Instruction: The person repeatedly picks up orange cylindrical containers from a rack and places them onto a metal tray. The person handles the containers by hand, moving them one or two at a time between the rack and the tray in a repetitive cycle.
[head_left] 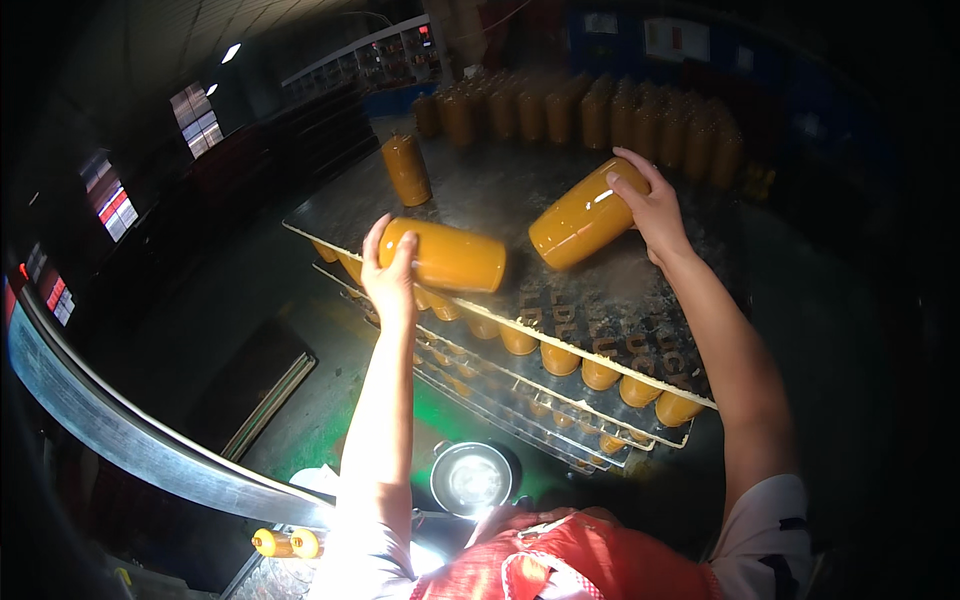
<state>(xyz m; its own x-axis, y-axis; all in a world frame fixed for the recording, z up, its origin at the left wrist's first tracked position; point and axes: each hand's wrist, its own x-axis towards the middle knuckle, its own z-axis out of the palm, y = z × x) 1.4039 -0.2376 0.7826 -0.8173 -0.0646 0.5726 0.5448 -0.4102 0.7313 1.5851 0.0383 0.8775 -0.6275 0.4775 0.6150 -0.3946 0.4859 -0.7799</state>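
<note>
My left hand [390, 265] is wrapped round the neck end of a glossy orange bottle [450, 257], which lies nearly level with its base pointing right. My right hand [650, 205] grips a second orange bottle [582, 218] by its upper end; it tilts, base down to the left. Both are held over a dark board [480, 205] on top of a stack, their bases facing each other with a gap between. One more orange bottle [406, 170] stands upright on the board, beyond my left hand. The necks of the held bottles are hidden by my fingers.
Rows of orange bottles [620, 118] stand along the board's far side. Under its pale front edge [560, 342], more bottles fill lower layers [560, 358]. A metal pot [470, 480] sits below, near me. A curved metal rail [130, 420] runs at left, with two orange bottles [272, 543] beside it.
</note>
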